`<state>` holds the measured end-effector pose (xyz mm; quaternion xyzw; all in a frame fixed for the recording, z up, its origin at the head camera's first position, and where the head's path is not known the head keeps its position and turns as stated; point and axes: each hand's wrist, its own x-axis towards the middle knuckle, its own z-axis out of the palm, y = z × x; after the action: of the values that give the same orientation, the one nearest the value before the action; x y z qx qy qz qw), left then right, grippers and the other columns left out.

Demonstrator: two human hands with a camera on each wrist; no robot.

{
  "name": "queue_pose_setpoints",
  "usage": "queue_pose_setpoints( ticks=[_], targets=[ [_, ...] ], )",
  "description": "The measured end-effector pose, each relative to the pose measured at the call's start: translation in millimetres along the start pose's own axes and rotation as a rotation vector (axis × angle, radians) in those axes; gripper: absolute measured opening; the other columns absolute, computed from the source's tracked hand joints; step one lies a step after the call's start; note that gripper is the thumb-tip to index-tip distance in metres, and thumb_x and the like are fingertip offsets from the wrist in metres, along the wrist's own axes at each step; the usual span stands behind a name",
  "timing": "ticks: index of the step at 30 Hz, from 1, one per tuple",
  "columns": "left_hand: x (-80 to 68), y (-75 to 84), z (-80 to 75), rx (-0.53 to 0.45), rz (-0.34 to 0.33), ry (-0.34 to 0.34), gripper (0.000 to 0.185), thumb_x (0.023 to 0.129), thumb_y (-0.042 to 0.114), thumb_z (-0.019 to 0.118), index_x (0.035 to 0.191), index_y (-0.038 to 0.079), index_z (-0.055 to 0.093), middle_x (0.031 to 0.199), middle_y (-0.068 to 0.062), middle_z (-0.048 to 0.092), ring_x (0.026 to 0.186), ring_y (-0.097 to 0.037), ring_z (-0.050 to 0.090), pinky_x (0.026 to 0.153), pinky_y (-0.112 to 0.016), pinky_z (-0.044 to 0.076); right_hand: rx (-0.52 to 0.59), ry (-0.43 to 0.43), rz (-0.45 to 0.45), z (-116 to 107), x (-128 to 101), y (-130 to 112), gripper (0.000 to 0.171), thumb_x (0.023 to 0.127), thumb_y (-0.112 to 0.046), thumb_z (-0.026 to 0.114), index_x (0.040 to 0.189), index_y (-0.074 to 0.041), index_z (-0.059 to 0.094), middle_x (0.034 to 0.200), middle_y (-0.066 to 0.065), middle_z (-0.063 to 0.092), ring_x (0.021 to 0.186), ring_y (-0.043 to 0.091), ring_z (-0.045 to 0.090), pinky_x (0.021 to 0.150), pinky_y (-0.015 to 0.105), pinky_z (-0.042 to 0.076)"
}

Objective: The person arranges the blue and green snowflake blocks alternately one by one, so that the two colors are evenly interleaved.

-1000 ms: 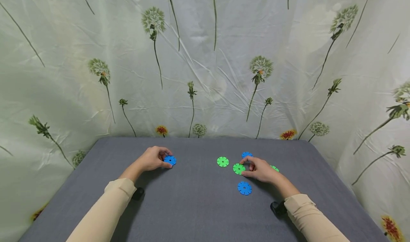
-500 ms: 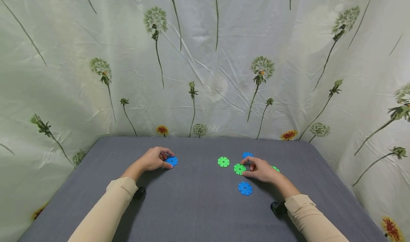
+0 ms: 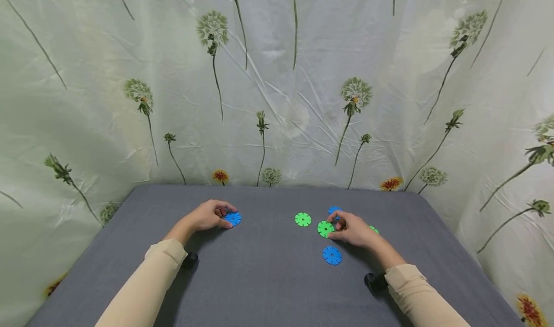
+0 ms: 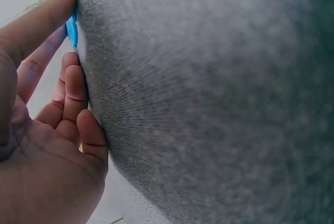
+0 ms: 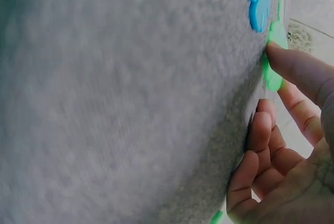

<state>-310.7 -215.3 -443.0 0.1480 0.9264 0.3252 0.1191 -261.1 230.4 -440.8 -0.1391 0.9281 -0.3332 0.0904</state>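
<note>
On the left of the table in the head view, my left hand [image 3: 205,216] pinches a blue notched disc [image 3: 234,219] by its edges, thumb at the near side and index finger at the far side. The left wrist view shows this disc nearly edge-on against the cloth, the other fingers curled close to the surface. My right hand [image 3: 356,230] holds a green notched disc [image 3: 325,229] between thumb and index finger, right of the middle. Its lower fingers rest along the cloth in the right wrist view.
Another green disc [image 3: 303,219] lies just left of the right hand. One blue disc [image 3: 332,255] is nearer the front, and a second blue disc [image 3: 334,210] shows partly behind the hand. A green disc [image 3: 374,229] peeks out beyond it. Grey cloth covers the table [image 3: 259,279]; a flower-print curtain [image 3: 277,86] hangs behind.
The head view has shifted slightly. Both hands keep their grip on the same discs, in nearly the same places on the table.
</note>
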Motion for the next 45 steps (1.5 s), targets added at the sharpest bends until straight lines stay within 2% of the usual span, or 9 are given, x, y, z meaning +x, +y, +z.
queue_pose_setpoints(
  ticks=[14,26,32,45],
  targets=[
    [-0.9,-2.2,1.3,-0.038,0.012,0.004,0.040,0.083,0.022,0.083,0.122,0.018,0.072,0.104,-0.006,0.060,0.088,-0.020,0.052,0.075,-0.032,0.043,0.055,0.028,-0.017,2.7,1.7,-1.1,0.036,0.086,-0.015,0.079,0.113,-0.010,0.057,0.088,0.004,0.057,0.063,0.014,0.053,0.056,0.028,0.047],
    [-0.9,-2.0,0.9,-0.045,0.011,-0.002,0.040,0.082,0.022,0.084,0.121,0.020,0.072,0.105,-0.006,0.060,0.089,-0.020,0.051,0.076,-0.033,0.043,0.129,-0.047,-0.089,-2.2,1.1,3.5,0.048,0.086,-0.017,0.080,0.127,-0.002,0.060,0.091,0.009,0.059,0.069,0.013,0.053,0.059,0.025,0.045],
    [0.6,-3.9,1.3,-0.045,0.005,-0.002,0.039,0.082,0.022,0.084,0.120,0.020,0.073,0.104,-0.006,0.059,0.089,-0.020,0.050,0.076,-0.033,0.042,0.123,-0.067,-0.078,-3.2,1.7,3.5,0.052,0.084,-0.020,0.082,0.128,-0.003,0.061,0.096,0.012,0.060,0.075,0.015,0.056,0.062,0.025,0.044],
    [1.3,-4.9,2.2,-0.060,0.002,-0.001,0.038,0.082,0.021,0.084,0.119,0.020,0.073,0.101,-0.006,0.058,0.085,-0.020,0.049,0.071,-0.032,0.039,0.085,-0.023,-0.036,0.9,4.3,2.5,0.049,0.080,-0.022,0.086,0.122,-0.005,0.068,0.092,0.006,0.060,0.075,0.015,0.053,0.061,0.025,0.044]
  ],
)
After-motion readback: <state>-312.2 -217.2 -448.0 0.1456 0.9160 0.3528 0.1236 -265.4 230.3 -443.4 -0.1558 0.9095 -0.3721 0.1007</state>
